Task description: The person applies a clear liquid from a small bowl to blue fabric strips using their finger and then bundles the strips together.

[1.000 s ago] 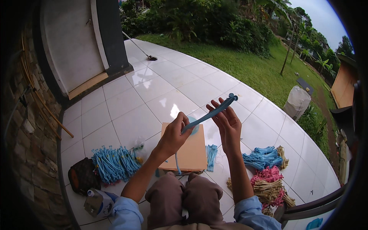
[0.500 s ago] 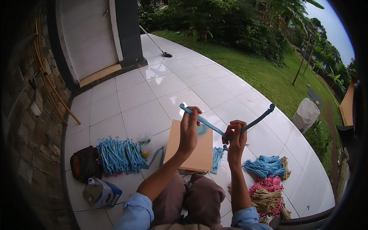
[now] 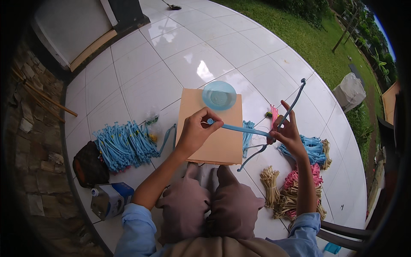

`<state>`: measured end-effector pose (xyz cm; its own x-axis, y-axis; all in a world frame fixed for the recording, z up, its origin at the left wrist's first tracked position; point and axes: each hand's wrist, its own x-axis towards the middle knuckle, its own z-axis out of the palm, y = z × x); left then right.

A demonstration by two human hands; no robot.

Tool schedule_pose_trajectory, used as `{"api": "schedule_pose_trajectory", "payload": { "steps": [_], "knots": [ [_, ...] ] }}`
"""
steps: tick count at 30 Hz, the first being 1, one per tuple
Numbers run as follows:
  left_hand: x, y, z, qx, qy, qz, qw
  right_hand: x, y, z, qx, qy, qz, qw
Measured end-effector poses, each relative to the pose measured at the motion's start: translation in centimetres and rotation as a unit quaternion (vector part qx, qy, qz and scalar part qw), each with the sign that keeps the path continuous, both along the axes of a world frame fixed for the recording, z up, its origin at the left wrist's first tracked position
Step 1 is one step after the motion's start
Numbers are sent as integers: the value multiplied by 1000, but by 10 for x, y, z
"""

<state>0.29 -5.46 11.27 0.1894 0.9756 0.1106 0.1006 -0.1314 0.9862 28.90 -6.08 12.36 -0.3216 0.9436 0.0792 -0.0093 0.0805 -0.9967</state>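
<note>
Item: blue cords [image 3: 244,129], knob-ended, held over the cardboard box [image 3: 214,147] and past its three o'clock edge. Left hand [image 3: 198,129]: thumb and finger pinched at one knobbed end; half a second ago I saw that knob poking well beyond the fingers. Right hand [image 3: 287,133], three o'clock: closed on the cords, one finger raised. From it a dark end rises toward one o'clock, steeper than before; another droops toward half past seven. Blue bowl [image 3: 227,88], twelve o'clock: now clear of the hands. Outward: blue bundle [image 3: 126,146], nine; capped container [image 3: 110,200], eight.
</note>
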Motion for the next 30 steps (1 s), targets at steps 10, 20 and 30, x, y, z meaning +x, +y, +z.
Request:
{"api": "schedule_pose_trajectory", "payload": {
  "steps": [10, 20, 30],
  "knots": [
    [-13, 30, -100, 130, 330, -7, 935, -8, 55, -120, -153, 34, 20, 988],
    [-28, 48, -110, 76, 346, -45, 934, -19, 79, -135, -145, 22, 52, 988],
    [-32, 52, -109, 86, 361, -64, 926, -21, 81, -134, -142, 16, 56, 988]
  ]
}}
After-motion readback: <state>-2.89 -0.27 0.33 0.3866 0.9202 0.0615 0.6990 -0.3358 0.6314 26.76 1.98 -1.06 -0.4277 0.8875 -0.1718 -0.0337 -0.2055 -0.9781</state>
